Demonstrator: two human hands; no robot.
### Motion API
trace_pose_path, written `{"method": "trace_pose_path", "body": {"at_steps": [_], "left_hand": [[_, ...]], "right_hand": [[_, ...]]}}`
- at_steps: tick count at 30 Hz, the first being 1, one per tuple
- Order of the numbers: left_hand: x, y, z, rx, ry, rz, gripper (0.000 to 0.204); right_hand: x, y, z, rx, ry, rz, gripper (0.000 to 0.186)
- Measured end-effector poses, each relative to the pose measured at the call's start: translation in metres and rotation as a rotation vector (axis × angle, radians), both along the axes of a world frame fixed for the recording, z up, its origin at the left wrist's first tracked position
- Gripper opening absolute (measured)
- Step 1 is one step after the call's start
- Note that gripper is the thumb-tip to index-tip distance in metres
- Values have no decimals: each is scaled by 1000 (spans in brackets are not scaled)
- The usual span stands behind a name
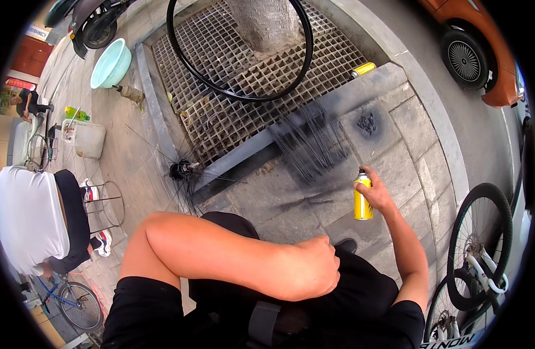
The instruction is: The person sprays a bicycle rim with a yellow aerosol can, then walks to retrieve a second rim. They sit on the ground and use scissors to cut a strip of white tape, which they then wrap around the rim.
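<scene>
My right hand (376, 189) is wrapped round a yellow spray can (363, 206), index finger at its top, above the paving. My left hand (314, 267) is curled into a fist over my dark-clothed thigh, with nothing seen in it. Ahead, a row of thin black spokes (311, 142) lies across the stone kerb and paving, with dark paint spread around them. To their right sits a small heap of black bits (367, 123) in a sprayed patch. A black wheel rim (250, 98) rests on the tree grate. Left of the spokes is a dark hub (185, 168) with spokes sticking out.
Another yellow can (363, 70) lies by the grate (221, 125) near the tree trunk (264, 26). Bicycle wheels (480, 232) stand at right, an orange car (483, 52) beyond. At left are a pale basin (111, 63), a white tub (84, 138) and a person bending over (32, 215).
</scene>
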State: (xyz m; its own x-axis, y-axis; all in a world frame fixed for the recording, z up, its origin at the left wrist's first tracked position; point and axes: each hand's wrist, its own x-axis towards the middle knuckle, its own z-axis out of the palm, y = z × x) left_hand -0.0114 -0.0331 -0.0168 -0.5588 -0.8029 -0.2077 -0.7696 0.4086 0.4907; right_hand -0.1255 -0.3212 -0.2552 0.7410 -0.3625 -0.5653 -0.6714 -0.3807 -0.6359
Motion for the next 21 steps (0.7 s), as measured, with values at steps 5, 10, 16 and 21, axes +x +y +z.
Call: {"method": "trace_pose_path", "body": {"at_steps": [5, 10, 16, 21], "left_hand": [[-11, 7, 7, 30, -71, 40, 21], [-22, 14, -9, -80, -67, 65, 12], [-28, 15, 6, -21, -101, 43, 19], [-29, 16, 19, 27, -48, 71, 21]], "right_hand": [[9, 17, 19, 35, 142, 142, 82], [-7, 26, -1, -28, -106, 181, 84], [-4, 26, 14, -211, -309, 221, 80], [-13, 14, 3, -371, -451, 230, 70]]}}
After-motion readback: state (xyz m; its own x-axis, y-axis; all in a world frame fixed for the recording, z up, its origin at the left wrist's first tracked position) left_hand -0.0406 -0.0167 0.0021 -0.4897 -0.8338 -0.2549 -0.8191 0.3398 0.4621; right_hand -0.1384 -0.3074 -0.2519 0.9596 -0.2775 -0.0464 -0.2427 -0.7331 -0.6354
